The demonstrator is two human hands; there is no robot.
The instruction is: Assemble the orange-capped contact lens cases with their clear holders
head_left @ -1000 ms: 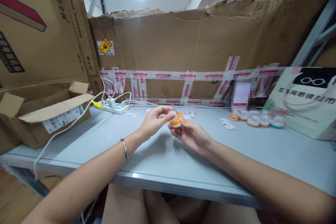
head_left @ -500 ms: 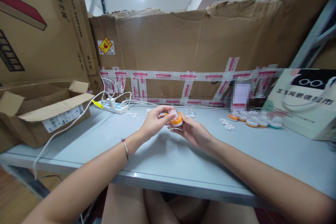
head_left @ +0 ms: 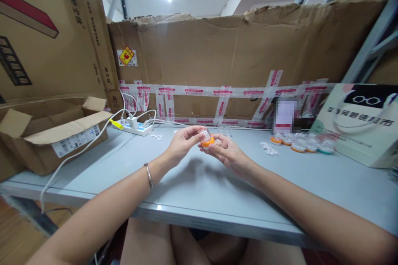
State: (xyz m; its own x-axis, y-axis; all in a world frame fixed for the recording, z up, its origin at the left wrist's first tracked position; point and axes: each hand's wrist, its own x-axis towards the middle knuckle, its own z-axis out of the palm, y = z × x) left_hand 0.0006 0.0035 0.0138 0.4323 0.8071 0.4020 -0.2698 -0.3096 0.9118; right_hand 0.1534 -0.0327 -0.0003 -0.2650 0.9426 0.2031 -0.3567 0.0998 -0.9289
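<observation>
We see the case held up above the tabletop, well to the left of the bag. It has a clear top and an orange ring (the lower part is partly covered by fingers), and it sits slightly tilted. The left hand, on the side of the case away from the bag, has its thumb and fingers clamped on the clear top. The right hand, on the side towards the bag, is closed on the ring with its fingertips, so we find both hands together on the one case. A bracelet circles the left wrist.

Just left of the bag we see a cluster of cases, most with orange bases and the one nearest the bag teal. Further left of the bag lie spotted white pieces, and further still, beyond the hands, small white discs. The strip, with plugs and cables in it, and an open box are farthest from the bag. Behind the bag stands a taped cardboard sheet.
</observation>
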